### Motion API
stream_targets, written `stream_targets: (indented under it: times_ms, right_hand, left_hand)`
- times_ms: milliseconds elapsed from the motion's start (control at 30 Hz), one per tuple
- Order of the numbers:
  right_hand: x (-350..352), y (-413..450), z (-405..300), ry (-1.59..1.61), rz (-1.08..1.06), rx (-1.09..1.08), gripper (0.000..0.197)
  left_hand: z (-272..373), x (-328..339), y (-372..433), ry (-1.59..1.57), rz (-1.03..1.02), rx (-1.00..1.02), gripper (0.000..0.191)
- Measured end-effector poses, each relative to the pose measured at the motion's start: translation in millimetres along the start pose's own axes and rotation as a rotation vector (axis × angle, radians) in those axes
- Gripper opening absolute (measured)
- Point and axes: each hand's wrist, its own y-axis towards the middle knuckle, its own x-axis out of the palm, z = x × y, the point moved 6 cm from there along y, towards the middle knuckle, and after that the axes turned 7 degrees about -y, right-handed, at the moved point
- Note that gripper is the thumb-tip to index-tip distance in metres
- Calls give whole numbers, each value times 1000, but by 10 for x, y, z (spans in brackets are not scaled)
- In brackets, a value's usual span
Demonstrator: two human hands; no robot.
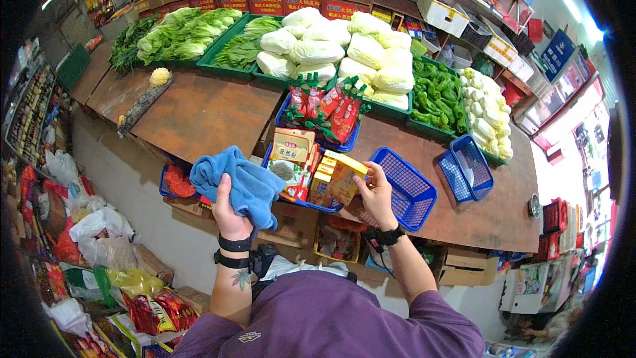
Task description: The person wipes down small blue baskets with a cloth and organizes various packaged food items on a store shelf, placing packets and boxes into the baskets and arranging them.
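Note:
My left hand [233, 214] grips a bunched blue cloth [236, 181] in front of the table's near edge. With thumb and fingers, my right hand [375, 196] holds a yellow cardboard box [346, 176] by its right end, over a blue plastic basket [320, 206]. More small yellow boxes [320, 184] and several seasoning packets [285, 169] stand in that basket. Just right of my hand lies a blue plastic basket [407, 186] with nothing visible in it. Behind the packets, red bottles with green caps [343, 109] fill another blue basket [357, 139].
Green crates of Chinese cabbage [318, 49], green peppers [437, 92] and leafy greens [189, 35] line the table's [208, 109] back. A smaller blue basket [464, 166] stands at right. On the left lies a long dark tuber [144, 104]. Plastic bags [104, 233] crowd the floor at left.

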Motion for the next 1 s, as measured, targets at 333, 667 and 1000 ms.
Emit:
stream_targets:
  times_ms: [333,667,1000]
  right_hand:
    - [473,-23,13,-183,-187,103,35]
    - [739,-76,-60,-493,-86,-47,32]
    - [753,-245,4,-590,-54,-179,49]
  left_hand:
    - [70,-212,361,-26,-56,-112,36]
    - [76,-246,602,-1,-92,-184,37]
    - [177,-268,675,-10,-139,-202,37]
